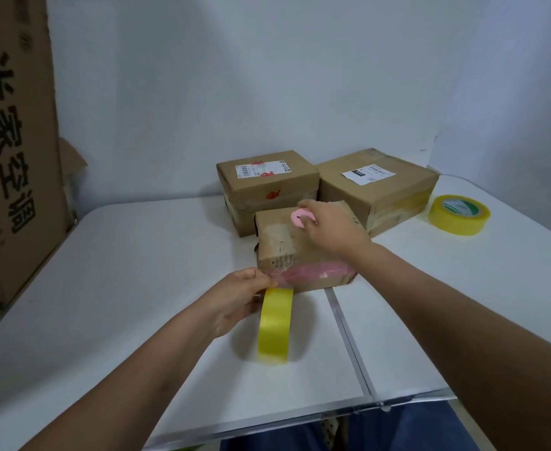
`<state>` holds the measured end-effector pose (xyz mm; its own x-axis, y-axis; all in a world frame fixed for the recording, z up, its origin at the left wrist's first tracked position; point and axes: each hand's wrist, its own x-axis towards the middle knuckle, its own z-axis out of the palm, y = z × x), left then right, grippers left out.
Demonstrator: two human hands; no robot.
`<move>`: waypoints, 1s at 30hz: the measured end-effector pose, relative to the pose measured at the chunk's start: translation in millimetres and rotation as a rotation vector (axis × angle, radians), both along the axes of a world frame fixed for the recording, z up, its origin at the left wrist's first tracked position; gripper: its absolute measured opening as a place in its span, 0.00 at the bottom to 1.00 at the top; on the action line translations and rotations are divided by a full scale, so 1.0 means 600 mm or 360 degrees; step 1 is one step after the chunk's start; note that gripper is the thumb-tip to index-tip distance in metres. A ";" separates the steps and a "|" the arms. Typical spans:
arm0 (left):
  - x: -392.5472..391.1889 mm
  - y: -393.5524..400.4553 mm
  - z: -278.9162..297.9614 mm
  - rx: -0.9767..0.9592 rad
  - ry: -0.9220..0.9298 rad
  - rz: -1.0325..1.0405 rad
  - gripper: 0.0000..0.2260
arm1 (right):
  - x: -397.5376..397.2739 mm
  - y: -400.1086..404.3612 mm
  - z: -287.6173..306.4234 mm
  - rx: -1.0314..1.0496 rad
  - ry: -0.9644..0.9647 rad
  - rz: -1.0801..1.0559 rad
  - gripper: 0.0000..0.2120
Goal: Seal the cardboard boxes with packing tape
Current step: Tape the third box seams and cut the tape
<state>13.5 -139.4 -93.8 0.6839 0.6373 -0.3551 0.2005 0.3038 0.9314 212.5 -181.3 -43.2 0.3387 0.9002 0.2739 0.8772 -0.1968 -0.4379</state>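
Left hand [235, 296]: grip pinching the tape roll [275, 325] upright at the small box's near corner.
Right hand [328, 227]: grip closed on a pink cutter [300, 219] — mostly hidden by fingers — atop the small box [287, 252].
Small box: on the counter [137, 288], front of two boxes [375, 187].
Spare roll [458, 214]: far right — flat.

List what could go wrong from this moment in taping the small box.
1. The left hand holds the yellow tape roll and pinches the pulled strip at the near corner of the small box; if that grip slips, the strip may fold onto itself or wrinkle.
2. The right hand holds a pink cutter on top of the box; cutting toward the left fingers could nick them.
3. The box looks worn and crumpled, so tape may bond poorly.
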 end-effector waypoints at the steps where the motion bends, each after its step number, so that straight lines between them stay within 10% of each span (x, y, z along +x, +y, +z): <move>1: -0.003 0.001 0.000 -0.0001 -0.0006 -0.0011 0.03 | 0.004 0.006 -0.004 -0.0004 0.0013 -0.0020 0.19; 12: -0.017 0.010 -0.008 0.0089 0.0013 0.0012 0.10 | -0.030 -0.024 -0.067 0.0137 -0.0135 0.0337 0.18; 22: -0.084 0.147 -0.062 -0.0034 -0.0058 0.1010 0.05 | -0.037 -0.020 -0.063 0.0002 -0.0278 0.0270 0.23; 30: -0.071 0.187 -0.071 0.0668 0.0932 0.1077 0.16 | -0.045 -0.011 -0.070 0.0028 -0.0313 0.0138 0.22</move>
